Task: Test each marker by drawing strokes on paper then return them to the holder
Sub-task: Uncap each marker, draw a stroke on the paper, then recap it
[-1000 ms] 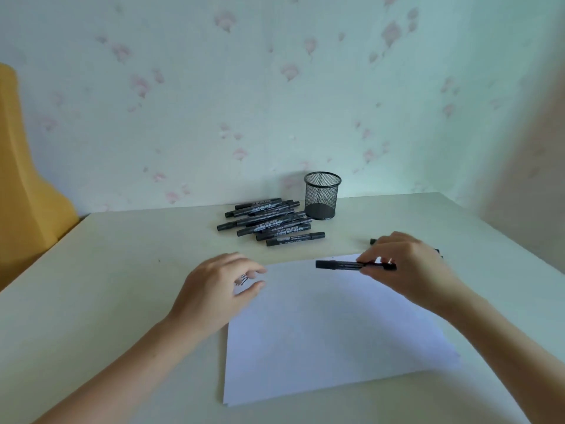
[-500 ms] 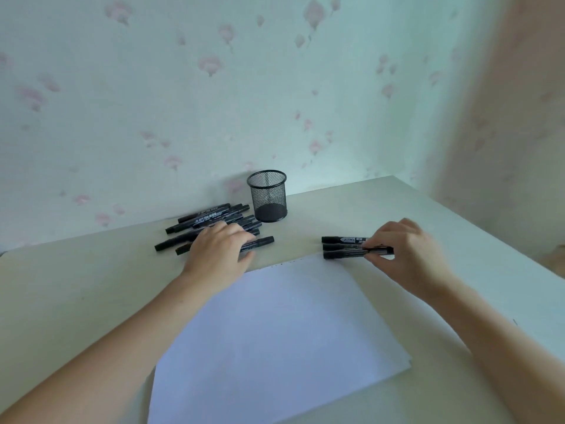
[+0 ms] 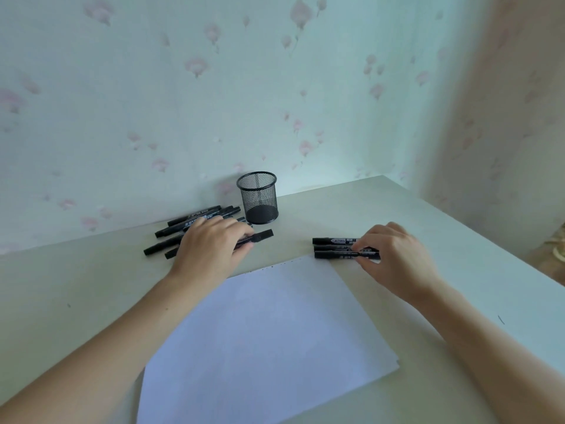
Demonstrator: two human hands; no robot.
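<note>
Open strip of surface (image 3: 293,240) is sitting between the marker pile (image 3: 189,223) and the three markers (image 3: 333,248) on the right. The mesh holder (image 3: 258,197) is standing behind it, mouth unblocked, wall (image 3: 244,87) crowding close behind.

Holder (image 3: 258,198) behind paper (image 3: 269,338) — marker pile (image 3: 195,220) left, three markers (image 3: 334,248) right

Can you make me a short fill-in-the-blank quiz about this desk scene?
1. The black mesh pen holder contains ____ markers.
2. The right hand rests on a small group of ____ black markers.
3. The white sheet of paper lies ____ the two hands.

Missing words: no; three; between
</note>
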